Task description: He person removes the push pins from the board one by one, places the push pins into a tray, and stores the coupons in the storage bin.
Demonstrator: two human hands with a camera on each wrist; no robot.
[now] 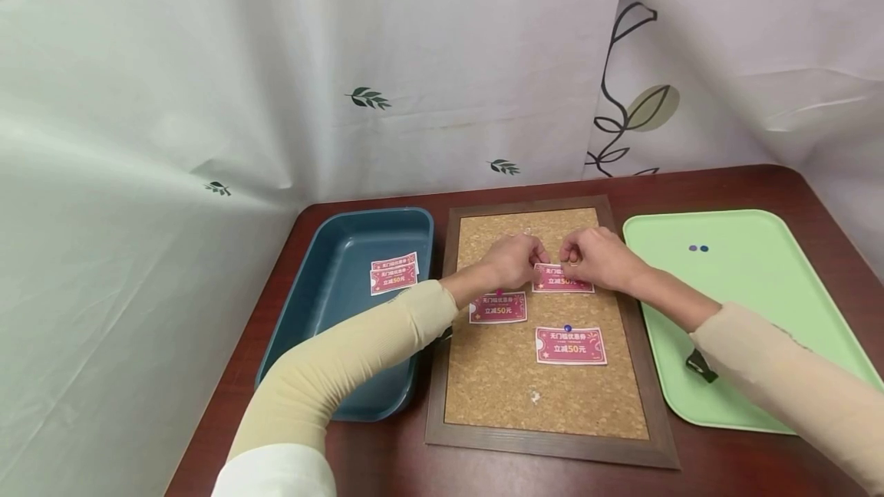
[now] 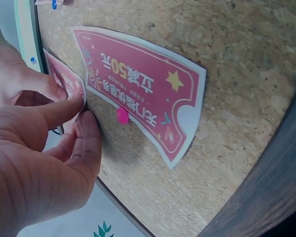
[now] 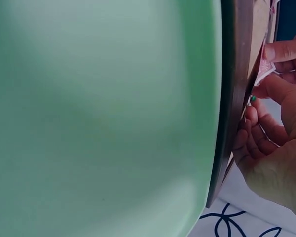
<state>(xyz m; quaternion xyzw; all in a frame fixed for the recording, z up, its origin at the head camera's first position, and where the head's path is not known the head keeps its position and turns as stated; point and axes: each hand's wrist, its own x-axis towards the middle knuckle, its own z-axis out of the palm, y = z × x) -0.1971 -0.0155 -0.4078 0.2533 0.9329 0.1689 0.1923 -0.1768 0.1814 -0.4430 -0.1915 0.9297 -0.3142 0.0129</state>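
Corkboard (image 1: 490,386), apparently bearing three coupons (image 1: 571,355), lies between basin (image 1: 331,274) and tray (image 1: 739,290)

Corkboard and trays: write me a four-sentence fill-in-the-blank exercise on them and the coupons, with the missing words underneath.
1. The corkboard lies between the dark blue tray and a tray coloured ____.
2. The number of coupons visible in the dark blue tray is ____.
3. On the corkboard, the coupon nearest the person has a pushpin coloured ____ at its top edge.
4. In the left wrist view, the left hand pinches the edge of a ____.

Missing words: light green; two; blue; coupon.
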